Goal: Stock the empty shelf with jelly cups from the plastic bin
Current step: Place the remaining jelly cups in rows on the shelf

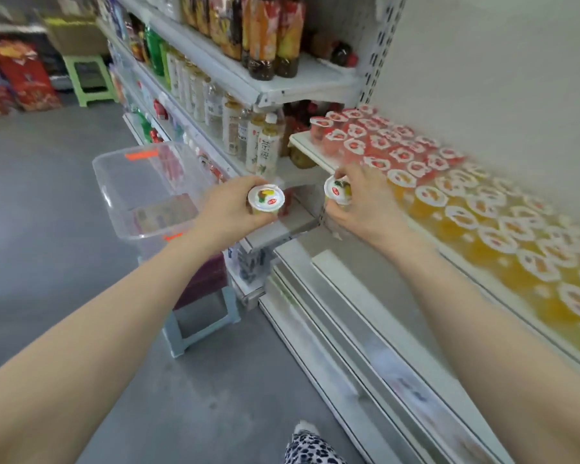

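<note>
Bare grey floor [64, 202] lies open under both forearms. The left hand [228, 205] curls its fingers round a small white-lidded yellow jelly cup [266, 198]. The right hand [365, 202] clamps a second matching cup [338, 189] just off the white shelf [307, 147] edge. Further left, the clear plastic bin [101, 182] sits on a pale blue stool [195, 329]. Rows of orange cups [482, 222] and red cups [375, 142] crowd the shelf.

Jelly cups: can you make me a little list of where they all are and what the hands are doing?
left hand: holds one jelly cup, lid up
right hand: holds a second jelly cup at the shelf's front edge
shelf: red cups at the far end, orange cups nearer
plastic bin: clear, on a stool, left of the hands
</note>
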A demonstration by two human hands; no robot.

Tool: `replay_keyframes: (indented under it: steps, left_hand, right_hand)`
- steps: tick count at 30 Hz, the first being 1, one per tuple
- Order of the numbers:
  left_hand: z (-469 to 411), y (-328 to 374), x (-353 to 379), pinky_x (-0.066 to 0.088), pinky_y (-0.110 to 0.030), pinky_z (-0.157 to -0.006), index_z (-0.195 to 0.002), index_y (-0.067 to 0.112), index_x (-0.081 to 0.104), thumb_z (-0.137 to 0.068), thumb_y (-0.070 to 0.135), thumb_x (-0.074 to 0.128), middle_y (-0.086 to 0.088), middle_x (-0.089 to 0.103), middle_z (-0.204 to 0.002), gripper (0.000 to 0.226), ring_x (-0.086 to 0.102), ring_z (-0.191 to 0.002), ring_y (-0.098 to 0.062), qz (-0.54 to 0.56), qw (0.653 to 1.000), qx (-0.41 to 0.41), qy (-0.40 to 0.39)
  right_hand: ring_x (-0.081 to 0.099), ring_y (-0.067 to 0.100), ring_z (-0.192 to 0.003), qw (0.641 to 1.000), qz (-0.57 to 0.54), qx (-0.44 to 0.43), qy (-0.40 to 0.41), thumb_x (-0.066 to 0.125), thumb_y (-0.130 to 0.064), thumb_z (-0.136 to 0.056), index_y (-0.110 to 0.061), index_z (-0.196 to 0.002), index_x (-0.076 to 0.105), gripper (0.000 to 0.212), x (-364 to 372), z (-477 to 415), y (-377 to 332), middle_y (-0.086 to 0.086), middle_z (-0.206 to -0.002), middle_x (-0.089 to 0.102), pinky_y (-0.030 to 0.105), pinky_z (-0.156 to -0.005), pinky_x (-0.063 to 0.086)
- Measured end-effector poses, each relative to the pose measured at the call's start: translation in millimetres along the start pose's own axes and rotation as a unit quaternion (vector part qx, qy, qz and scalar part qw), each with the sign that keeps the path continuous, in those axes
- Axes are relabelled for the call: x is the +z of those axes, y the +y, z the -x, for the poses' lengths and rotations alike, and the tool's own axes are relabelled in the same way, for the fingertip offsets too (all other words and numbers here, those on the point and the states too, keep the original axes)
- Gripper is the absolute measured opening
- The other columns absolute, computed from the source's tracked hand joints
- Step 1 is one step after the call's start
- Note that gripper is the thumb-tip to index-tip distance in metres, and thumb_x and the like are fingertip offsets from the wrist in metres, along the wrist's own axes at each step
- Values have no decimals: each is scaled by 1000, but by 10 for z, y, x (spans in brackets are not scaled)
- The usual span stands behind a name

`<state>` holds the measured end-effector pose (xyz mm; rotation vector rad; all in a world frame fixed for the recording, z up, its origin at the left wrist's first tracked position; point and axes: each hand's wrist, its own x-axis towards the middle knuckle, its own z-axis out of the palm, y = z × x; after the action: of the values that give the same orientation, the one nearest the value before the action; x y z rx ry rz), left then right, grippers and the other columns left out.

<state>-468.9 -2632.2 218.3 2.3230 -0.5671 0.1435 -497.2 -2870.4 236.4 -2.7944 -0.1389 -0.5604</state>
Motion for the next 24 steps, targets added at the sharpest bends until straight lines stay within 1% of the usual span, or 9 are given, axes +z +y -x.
replay_keyframes:
  steps: [4,6,8,11,13,17,20,22,24]
  left_hand:
    - [-39,595,226,52,-42,-85,-118,22,62,-74,34,79,5,65,-111,49,61,-100,-16,9,998,59,-18]
    - [-55,906,370,53,-34,-77,-119,24,61,-74,37,79,7,63,-110,50,61,-96,-14,20,996,80,-22]
    - [-55,1236,528,47,-26,-72,-121,25,60,-75,39,79,8,62,-112,52,59,-96,-12,17,994,103,-21]
    - [-4,1782,791,47,-31,-91,-127,22,58,-74,43,79,5,63,-123,61,58,-110,-13,19,990,140,-17]
    - [70,2154,988,47,-34,-96,-128,20,57,-74,42,80,2,63,-124,63,58,-111,-15,33,988,152,-19]
    - [254,2850,1439,47,-32,-95,-128,20,58,-74,39,81,4,62,-122,62,59,-108,-13,71,981,175,-45]
    - [415,3376,1839,50,-34,-90,-127,20,59,-73,44,80,3,63,-120,63,61,-101,-14,80,974,202,-56]
    - [578,3791,2134,50,-33,-87,-126,20,60,-73,43,80,4,65,-117,62,63,-97,-14,93,969,218,-67]
    - [687,4036,2302,52,-35,-85,-126,20,60,-73,43,80,4,66,-115,61,64,-95,-14,110,966,223,-73]
  right_hand:
    - [52,31,-104,998,31,31,35,63,-30,-78,-8,-114,58,42,-534,435,351,11,-110,59,37,-89,39]
    - [54,33,-103,996,46,43,59,56,-36,-75,-9,-112,60,46,-796,649,541,11,-108,61,37,-89,40]
    - [54,31,-104,994,50,62,79,54,-40,-74,-11,-112,61,48,-1076,881,732,10,-108,61,35,-90,39]
    - [54,31,-106,989,67,81,105,64,-32,-77,-10,-113,62,43,-1504,1261,1033,10,-109,62,34,-90,39]
    - [54,30,-107,986,80,93,115,67,-31,-79,-11,-115,62,41,-1783,1528,1237,9,-111,62,31,-90,37]
    - [53,27,-107,977,113,126,130,68,-32,-80,-15,-115,61,39,-2284,2133,1670,6,-111,62,27,-86,34]
    - [55,28,-105,970,132,141,150,68,-31,-81,-13,-115,62,39,-2646,2641,2012,6,-110,63,28,-87,34]
    - [56,29,-104,961,149,170,158,66,-34,-81,-13,-114,62,40,-2925,3050,2276,7,-110,64,28,-87,34]
    - [56,30,-103,956,154,188,164,62,-37,-79,-14,-113,62,42,-3092,3317,2446,7,-109,64,30,-86,36]
